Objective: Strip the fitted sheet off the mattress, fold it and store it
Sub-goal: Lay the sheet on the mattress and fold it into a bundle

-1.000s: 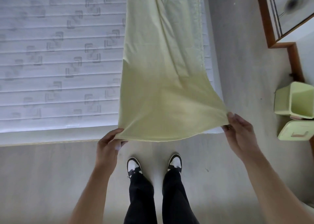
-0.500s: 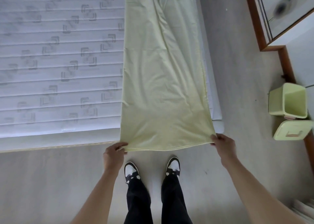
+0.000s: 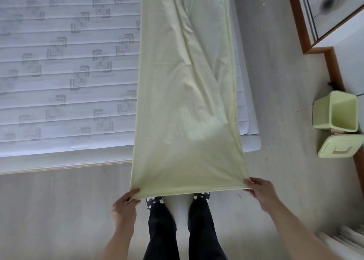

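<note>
While both hands hold the near end, status: sheet (image 3: 187,106) folded into a long strip, stretched taut toward the person.
Sheet: pale yellow-green, lies lengthwise along the right part of the mattress (image 3: 65,66); near end hangs past the mattress foot, held above the floor (image 3: 59,210).
Sheet surface: diagonal creases run down the middle; right edge shows a seam line.
Left hand (image 3: 125,204): grip clamped on the near left corner, thumb on top of the fabric, fingers curled beneath.
Right hand (image 3: 260,192): grip clamped on the near right corner, fingers curled over the edge.
Near edge: runs almost straight between the two hands, right side a little higher in view.
Mattress: bare, white, quilted with stripes and square logos; its right corner shows just beyond the sheet's right edge.
Person: standing at the mattress foot, dark trousers, black-and-white shoes (image 3: 155,200) partly hidden under the sheet's near edge.
Bin (image 3: 334,112): light green, open, on the floor at right, well apart from the sheet.
Lid (image 3: 340,146): same green, lying just beside the bin, nearer the person.
Frame (image 3: 297,19): brown wood edge, top right, against the wall.
</note>
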